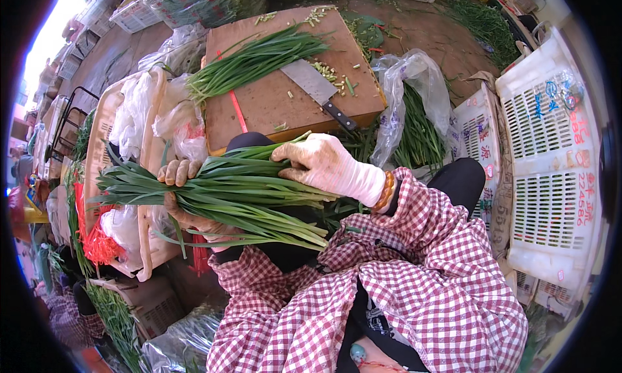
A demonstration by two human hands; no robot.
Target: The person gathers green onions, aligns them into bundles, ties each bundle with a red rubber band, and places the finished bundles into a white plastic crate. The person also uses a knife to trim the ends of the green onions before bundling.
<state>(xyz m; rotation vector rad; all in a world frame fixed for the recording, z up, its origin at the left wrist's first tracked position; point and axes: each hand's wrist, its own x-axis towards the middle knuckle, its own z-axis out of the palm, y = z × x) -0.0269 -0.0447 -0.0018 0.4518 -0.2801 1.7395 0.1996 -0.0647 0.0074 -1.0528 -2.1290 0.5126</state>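
A loose bunch of garlic chives [257, 188] lies across my lap, leaf tips to the left and pale stem ends to the right. My left hand [180, 172], in a soiled glove, wraps around the leafy part from below. On the upper stems rests my right hand [330, 166], in a pinkish-white glove, with some stalks between thumb and fingers. Beyond them is a wooden board [272, 103] bearing a second bunch of chives [257, 59]. A cleaver [311, 84] lies flat beside it, its black handle towards me. Cut stem pieces [325, 71] are scattered near the blade.
At left stands a plastic crate [146, 246] with clear bags [133, 115] and red ties [99, 246]. Right of the board, a clear plastic bag [427, 71] surrounds more chives [418, 130]. White crates [544, 130] bearing writing stand at far right. Another person's checked sleeve [73, 319] shows at lower left.
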